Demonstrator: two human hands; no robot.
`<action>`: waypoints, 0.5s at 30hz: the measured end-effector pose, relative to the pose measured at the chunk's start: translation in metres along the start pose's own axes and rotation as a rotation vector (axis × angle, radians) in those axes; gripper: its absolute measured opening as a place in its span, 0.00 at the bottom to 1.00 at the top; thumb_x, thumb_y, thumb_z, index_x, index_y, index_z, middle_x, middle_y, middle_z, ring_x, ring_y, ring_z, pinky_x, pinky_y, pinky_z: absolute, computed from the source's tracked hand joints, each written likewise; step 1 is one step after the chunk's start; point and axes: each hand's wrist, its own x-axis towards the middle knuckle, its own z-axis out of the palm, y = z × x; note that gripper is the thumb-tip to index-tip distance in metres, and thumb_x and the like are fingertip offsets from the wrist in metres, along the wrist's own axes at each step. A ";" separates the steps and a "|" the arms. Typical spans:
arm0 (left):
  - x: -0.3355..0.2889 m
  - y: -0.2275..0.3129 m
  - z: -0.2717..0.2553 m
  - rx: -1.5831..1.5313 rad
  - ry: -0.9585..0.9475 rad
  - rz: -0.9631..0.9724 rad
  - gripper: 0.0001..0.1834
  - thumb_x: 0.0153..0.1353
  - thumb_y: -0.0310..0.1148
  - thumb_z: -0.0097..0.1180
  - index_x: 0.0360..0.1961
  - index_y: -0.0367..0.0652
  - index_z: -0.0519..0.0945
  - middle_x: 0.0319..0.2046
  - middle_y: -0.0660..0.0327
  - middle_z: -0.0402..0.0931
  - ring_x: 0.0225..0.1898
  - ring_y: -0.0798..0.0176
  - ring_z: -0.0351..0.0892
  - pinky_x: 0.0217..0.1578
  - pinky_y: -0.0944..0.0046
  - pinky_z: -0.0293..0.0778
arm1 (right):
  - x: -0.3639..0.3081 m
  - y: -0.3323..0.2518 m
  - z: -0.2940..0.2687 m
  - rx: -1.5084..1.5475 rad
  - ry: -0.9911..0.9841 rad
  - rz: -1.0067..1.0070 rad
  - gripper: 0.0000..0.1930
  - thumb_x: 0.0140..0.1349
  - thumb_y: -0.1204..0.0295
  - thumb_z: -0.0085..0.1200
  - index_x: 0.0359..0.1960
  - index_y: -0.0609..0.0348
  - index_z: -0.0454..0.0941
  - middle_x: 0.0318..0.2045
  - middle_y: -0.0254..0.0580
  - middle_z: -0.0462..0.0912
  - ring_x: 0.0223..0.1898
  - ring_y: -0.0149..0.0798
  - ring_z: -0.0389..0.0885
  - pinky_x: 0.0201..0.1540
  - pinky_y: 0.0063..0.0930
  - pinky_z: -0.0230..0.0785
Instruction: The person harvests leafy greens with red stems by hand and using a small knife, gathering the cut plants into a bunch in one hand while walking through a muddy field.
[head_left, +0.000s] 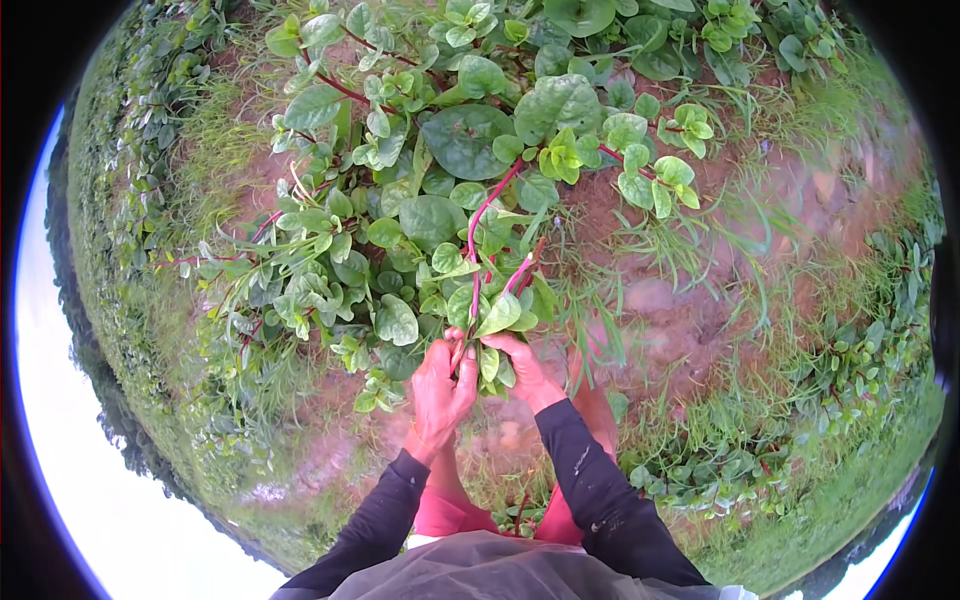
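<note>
Pinching, near side of the plant (432, 222)
Left hand (440, 385) is narrowly gripping a stem (474, 250), right hand (525, 368) leaves (500, 314); light pressure should be avoiding bruises.

Plant (432, 222) beyond both hands (440, 388)

Look at the slim, curving magenta plant stem (474, 235), smooth with a soft sheen! The broad, rounded dark-green leaf (467, 135) flashes a glossy, waxy-looking face. Now the long black cloth sleeves (592, 470), matt and flecked with pale specks. There's the thin grey sheer covering (490, 572), creased, cloth or plastic, hard to tell! The pink cloth shorts (447, 513) look matt; the brown bare soil (597, 205), rough.
</note>
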 end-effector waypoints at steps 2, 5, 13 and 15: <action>-0.007 -0.007 0.000 0.041 -0.027 -0.075 0.10 0.62 0.33 0.55 0.33 0.37 0.71 0.22 0.52 0.70 0.22 0.54 0.71 0.28 0.57 0.69 | -0.001 0.000 0.003 -0.185 0.063 -0.046 0.18 0.63 0.68 0.54 0.53 0.64 0.75 0.47 0.45 0.82 0.49 0.37 0.81 0.53 0.32 0.74; -0.002 -0.014 -0.015 0.003 -0.196 0.023 0.09 0.61 0.32 0.54 0.37 0.37 0.72 0.24 0.54 0.72 0.22 0.54 0.72 0.27 0.59 0.70 | -0.003 -0.014 0.002 -0.058 0.075 -0.040 0.19 0.61 0.65 0.56 0.51 0.63 0.76 0.43 0.44 0.83 0.45 0.38 0.82 0.49 0.32 0.76; 0.175 0.058 -0.042 -0.329 -0.225 0.561 0.07 0.57 0.31 0.46 0.30 0.38 0.69 0.24 0.64 0.73 0.18 0.75 0.64 0.21 0.71 0.64 | -0.032 -0.040 0.004 0.175 -0.096 0.071 0.12 0.56 0.61 0.52 0.30 0.56 0.67 0.18 0.36 0.68 0.18 0.34 0.69 0.25 0.30 0.65; 0.223 0.065 -0.030 -0.220 -0.217 0.670 0.07 0.58 0.31 0.47 0.28 0.39 0.69 0.23 0.62 0.72 0.18 0.71 0.65 0.22 0.71 0.64 | -0.038 -0.047 0.012 0.138 -0.093 0.060 0.12 0.55 0.62 0.51 0.29 0.56 0.65 0.16 0.35 0.65 0.16 0.33 0.65 0.24 0.28 0.62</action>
